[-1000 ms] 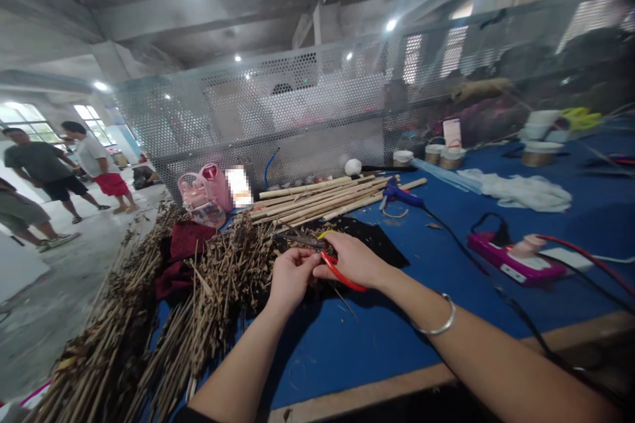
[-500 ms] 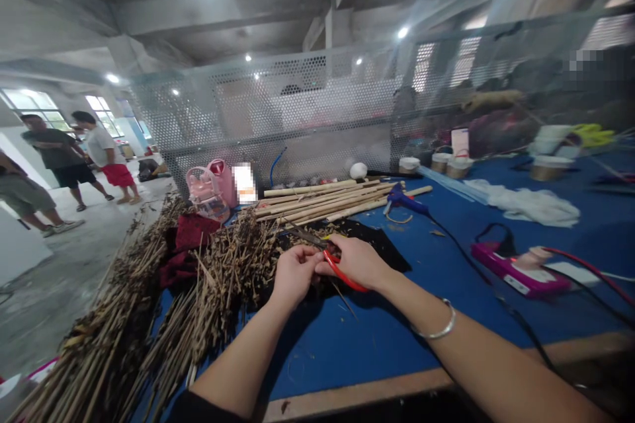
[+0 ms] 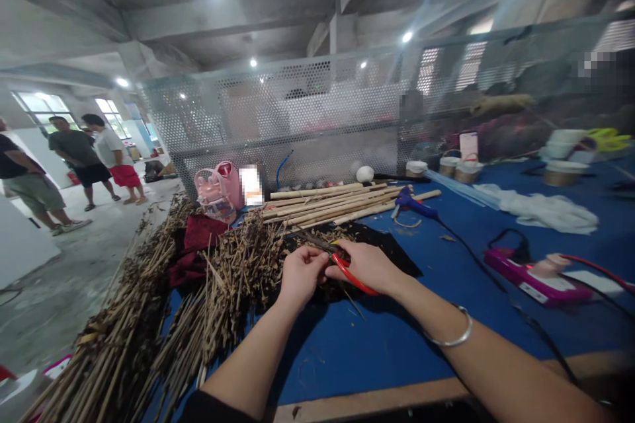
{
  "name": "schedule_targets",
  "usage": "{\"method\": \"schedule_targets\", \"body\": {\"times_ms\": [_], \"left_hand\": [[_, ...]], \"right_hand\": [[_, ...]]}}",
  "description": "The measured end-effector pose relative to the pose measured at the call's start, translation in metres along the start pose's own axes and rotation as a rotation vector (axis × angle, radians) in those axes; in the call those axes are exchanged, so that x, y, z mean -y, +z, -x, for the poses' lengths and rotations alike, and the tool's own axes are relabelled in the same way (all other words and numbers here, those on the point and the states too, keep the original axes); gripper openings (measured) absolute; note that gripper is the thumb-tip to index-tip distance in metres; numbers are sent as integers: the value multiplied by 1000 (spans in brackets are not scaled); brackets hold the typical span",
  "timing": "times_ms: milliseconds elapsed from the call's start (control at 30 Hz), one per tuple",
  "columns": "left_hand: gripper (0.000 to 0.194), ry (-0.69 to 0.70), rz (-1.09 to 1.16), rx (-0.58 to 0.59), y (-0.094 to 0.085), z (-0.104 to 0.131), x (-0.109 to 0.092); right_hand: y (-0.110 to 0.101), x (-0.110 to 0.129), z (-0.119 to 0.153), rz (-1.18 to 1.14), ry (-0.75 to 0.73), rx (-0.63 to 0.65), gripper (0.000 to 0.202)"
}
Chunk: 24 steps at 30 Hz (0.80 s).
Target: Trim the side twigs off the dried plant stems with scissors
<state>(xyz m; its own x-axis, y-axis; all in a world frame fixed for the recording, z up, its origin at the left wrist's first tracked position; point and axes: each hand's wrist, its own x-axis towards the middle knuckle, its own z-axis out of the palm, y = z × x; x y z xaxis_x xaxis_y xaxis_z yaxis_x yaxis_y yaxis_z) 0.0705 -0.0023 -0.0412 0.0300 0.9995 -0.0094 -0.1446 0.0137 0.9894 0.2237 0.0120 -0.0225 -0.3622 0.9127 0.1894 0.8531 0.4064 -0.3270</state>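
My right hand [image 3: 364, 264] is closed round the red-handled scissors [image 3: 354, 275], whose dark blades point up and to the left. Close beside it, my left hand [image 3: 303, 272] is pinched; what its fingertips hold is too small to make out. Both hands are over a black cloth [image 3: 404, 258] strewn with dry plant bits. Bundles of dried stalks [image 3: 223, 291] lie to the left of my left hand. Behind the hands are several pale sticks [image 3: 342, 205] on the blue table [image 3: 377, 357].
A blue glue gun [image 3: 414, 203] with a cord lies right of the sticks. Farther right is a magenta power strip [image 3: 538, 277]. A pink bag [image 3: 218, 192] stands back left, before a mesh screen [image 3: 307, 125]. Several people stand at the far left.
The whole view has shifted a little, so things appear slightly farther right. My hands stay close together, with the scissors still in my right hand.
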Motion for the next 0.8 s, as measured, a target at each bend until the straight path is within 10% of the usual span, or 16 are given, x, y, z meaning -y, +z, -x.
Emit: {"method": "schedule_targets", "body": {"times_ms": [800], "left_hand": [[25,37,-34,-47,-2,-2,4]], "right_hand": [[-2,4,1,-32,-11,-1,42]]}}
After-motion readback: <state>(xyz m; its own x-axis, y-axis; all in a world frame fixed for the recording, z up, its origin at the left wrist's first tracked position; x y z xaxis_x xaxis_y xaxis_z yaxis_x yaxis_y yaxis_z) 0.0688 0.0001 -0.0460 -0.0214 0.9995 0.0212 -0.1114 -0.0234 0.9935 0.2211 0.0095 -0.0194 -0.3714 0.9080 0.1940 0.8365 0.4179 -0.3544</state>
